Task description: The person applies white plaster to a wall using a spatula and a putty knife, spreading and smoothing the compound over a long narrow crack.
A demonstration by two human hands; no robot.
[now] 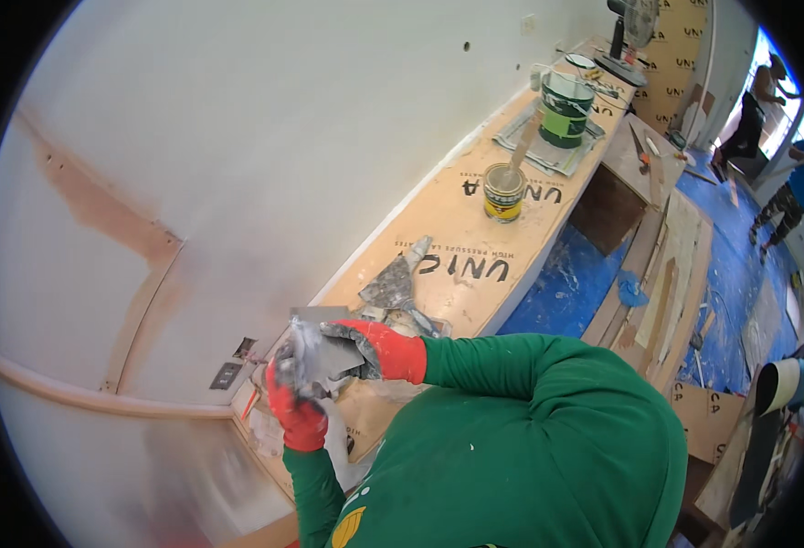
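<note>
Both hands wear red gloves with grey, smeared palms and fingers, and meet above the near end of the bench. My left hand (296, 402) is closed around a whitish, smeared thing (306, 349) whose kind I cannot make out. My right hand (379, 351) is closed on a flat grey putty knife blade (336, 358), held against what the left hand grips. Just beyond the hands shows a flat grey plate (320, 312). A wide scraper (387, 285) caked with filler lies farther along the bench, beside crumpled, dirty material (409, 320).
A yellow and black can (502, 203) holding a stick stands on the printed board bench (457, 233). Behind it are a green bucket (565, 119) on newspaper and a fan (626, 41). The patched wall (238, 164) runs alongside. Planks (662, 283) lie right; two people are beyond.
</note>
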